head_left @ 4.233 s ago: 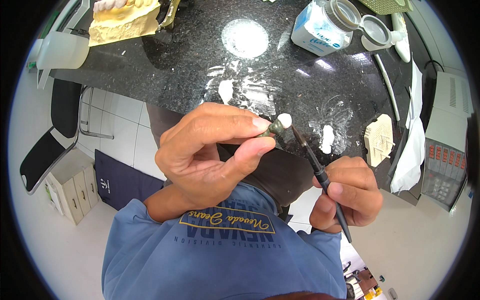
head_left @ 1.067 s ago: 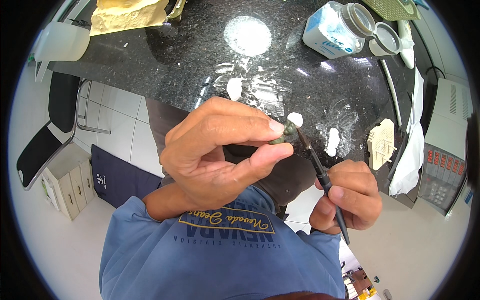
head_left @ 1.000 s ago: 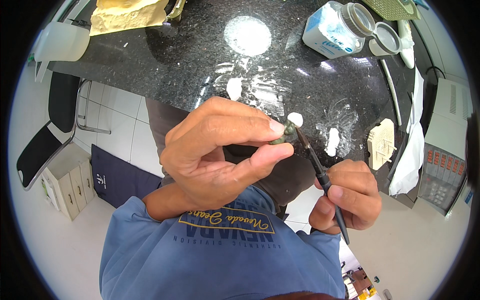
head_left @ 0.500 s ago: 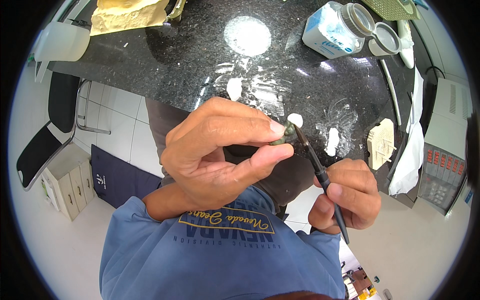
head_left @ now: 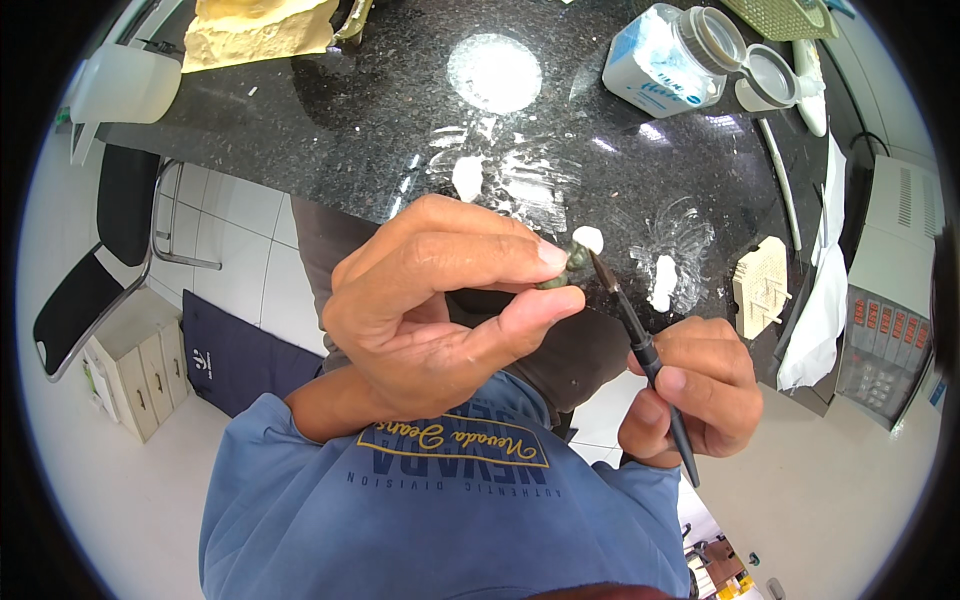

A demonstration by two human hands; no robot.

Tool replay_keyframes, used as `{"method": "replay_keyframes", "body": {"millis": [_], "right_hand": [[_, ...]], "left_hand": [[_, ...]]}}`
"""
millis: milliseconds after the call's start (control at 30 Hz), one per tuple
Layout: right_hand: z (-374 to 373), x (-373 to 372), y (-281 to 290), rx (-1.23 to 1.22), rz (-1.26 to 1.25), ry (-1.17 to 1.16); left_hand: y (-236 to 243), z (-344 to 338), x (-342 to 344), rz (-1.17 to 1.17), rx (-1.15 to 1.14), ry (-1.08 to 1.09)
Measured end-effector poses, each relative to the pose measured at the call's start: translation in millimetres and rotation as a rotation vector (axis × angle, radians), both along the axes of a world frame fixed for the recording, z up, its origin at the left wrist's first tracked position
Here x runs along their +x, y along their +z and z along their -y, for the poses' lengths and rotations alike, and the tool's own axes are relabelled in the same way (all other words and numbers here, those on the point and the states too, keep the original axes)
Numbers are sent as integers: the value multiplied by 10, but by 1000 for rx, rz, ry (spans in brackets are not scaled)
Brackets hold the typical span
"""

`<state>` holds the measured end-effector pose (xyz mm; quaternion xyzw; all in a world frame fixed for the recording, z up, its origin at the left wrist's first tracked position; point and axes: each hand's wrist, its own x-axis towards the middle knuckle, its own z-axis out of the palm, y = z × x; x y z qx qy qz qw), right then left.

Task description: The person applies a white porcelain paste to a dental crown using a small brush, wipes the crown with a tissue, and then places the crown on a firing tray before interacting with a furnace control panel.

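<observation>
Between the thumb and fingertips of my left hand is a small dark green piece, perhaps a dental die. A rounded white tooth-shaped lump sits on its upper end. My right hand grips a slim black brush, slanted up and to the left. The brush's dark pointed tip is at the green piece, just below the white lump; whether it touches cannot be told. Both hands are held up at the table's near edge, and my left fingers hide part of the green piece.
White paste smears and another white blob lie on the black speckled table. At the right are a tan honeycomb tray with pegs and white tissue. A plastic jar lies behind.
</observation>
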<state>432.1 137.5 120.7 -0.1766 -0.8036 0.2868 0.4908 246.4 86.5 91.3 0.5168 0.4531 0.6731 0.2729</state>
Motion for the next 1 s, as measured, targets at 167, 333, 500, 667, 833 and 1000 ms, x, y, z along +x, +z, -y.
{"method": "replay_keyframes", "body": {"millis": [167,333,500,667,833,1000], "right_hand": [[-3,-2,18,-3,20,12],[3,0,5,1,24,11],[31,4,-18,-7,-25,-29],[9,-10,-17,3,-31,-17],[13,8,-17,-9,-28,-7],[29,7,-19,-20,-40,-11]], "left_hand": [[-9,5,-31,-99,22,-68],[-11,-1,-34,-115,32,-65],[27,-10,64,93,-18,57],[20,-16,65,88,-12,58],[9,-19,72,95,-3,55],[3,19,2,-41,-3,-41]]}}
